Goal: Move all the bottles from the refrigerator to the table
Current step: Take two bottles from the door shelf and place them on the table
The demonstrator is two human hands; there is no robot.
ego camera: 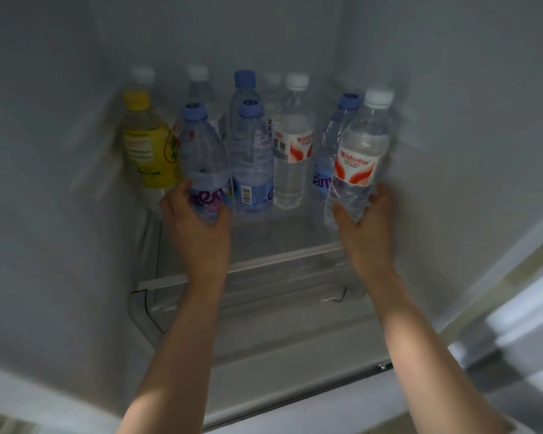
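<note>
Each hand (198, 211) grips a bottle (203, 161)

Clear glossy plastic bottles (290, 158) stand on a smooth transparent shelf (264, 264).

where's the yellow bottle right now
In the head view the yellow bottle stands at the far left of the refrigerator shelf, against the left wall, just left of the blue-capped bottle gripped by the left hand.
</note>
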